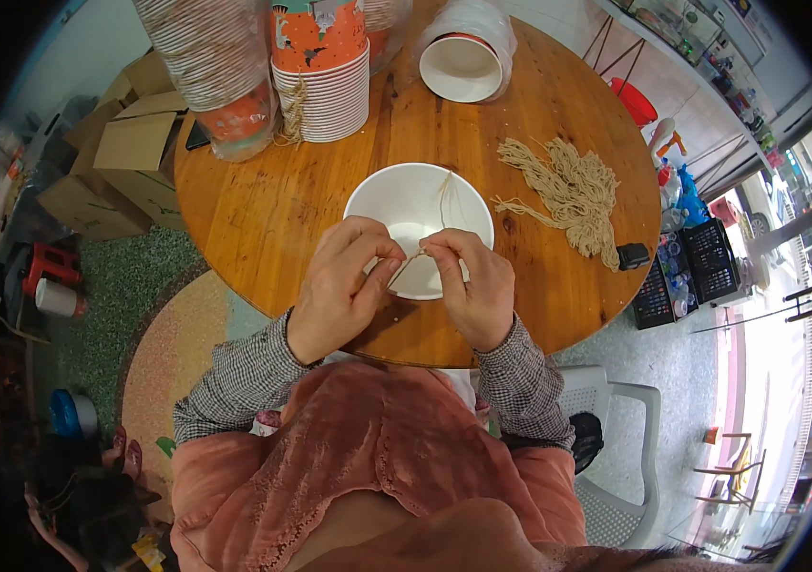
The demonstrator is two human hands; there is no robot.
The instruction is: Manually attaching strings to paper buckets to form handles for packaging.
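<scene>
A round white paper bucket (374,198) stands at the near middle of the wooden table, its mouth facing up. Over its near side, my left hand (334,286) and my right hand (478,291) pinch a thin beige twine (408,268) between their fingertips. The short stretch of twine between them looks twisted or knotted; its exact form is too small to tell. More thin strands lie against the bucket's far inner wall. A loose heap of beige twine (573,195) is spread to the right of the bucket.
Stacked paper buckets (322,100) and a tall bagged stack (205,67) stand at the far left. Another bagged bucket (463,69) lies on its side at the back. A small black object (633,255) sits by the right edge. Cardboard boxes (143,143) and a white chair (635,448) flank the table.
</scene>
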